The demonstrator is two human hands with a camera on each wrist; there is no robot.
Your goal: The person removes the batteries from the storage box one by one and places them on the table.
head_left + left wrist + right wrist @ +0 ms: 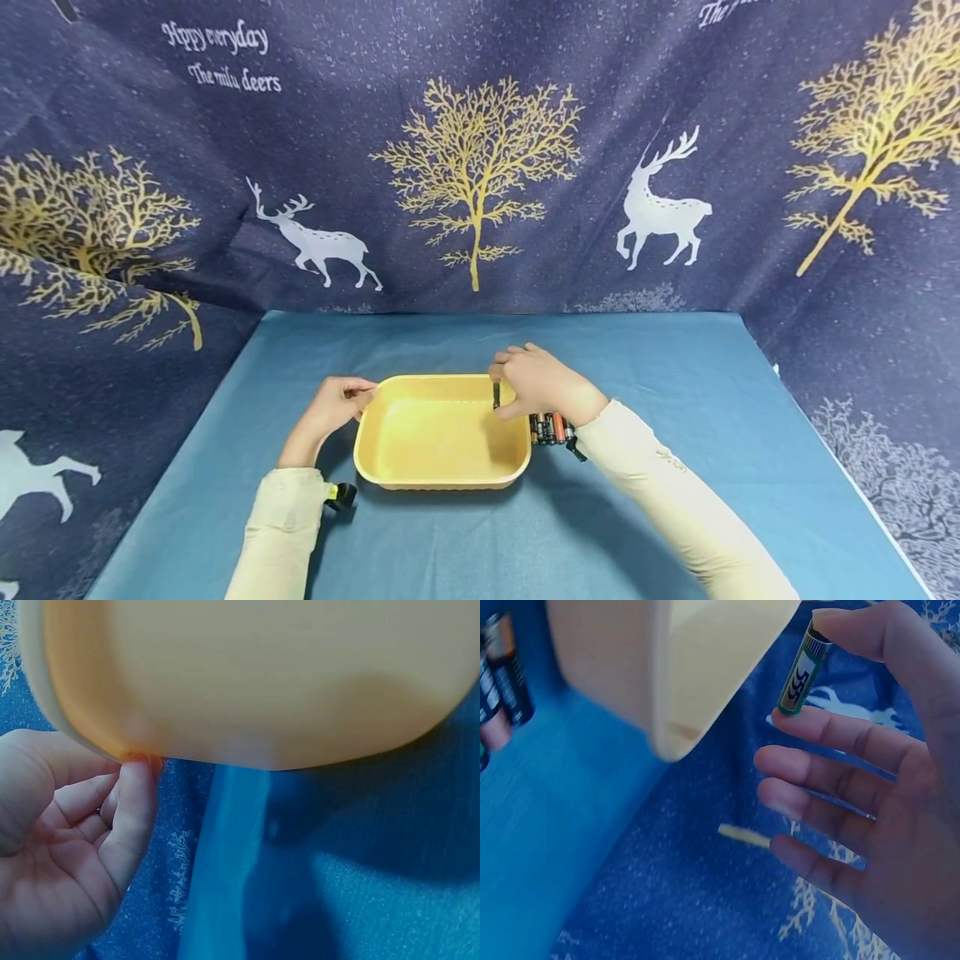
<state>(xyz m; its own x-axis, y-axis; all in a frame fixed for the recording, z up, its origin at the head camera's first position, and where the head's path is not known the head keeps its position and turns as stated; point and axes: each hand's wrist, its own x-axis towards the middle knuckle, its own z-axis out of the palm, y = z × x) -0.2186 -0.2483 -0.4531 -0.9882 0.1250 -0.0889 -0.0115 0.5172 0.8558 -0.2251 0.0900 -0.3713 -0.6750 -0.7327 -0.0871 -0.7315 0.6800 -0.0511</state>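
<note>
A yellow rectangular tub (442, 482) with rounded corners sits on the blue cloth, its inside bare in the head view. At its upper left corner my left hand (335, 408) pinches the rim between thumb and fingers; the left wrist view shows that hand (82, 832) at the tub's edge (262, 742). My right hand (542, 383) is over the tub's right end. It pinches a green and black battery (803, 675) by its two ends between thumb and index finger, the other fingers spread apart. In the head view the battery (497, 395) stands upright above the tub.
Several batteries (551, 428) lie side by side just right of the tub, partly under my right wrist. A black wrist camera (342, 497) sticks out from my left sleeve. Behind the blue cloth (480, 542) hangs a dark curtain (315, 150) with deer and trees.
</note>
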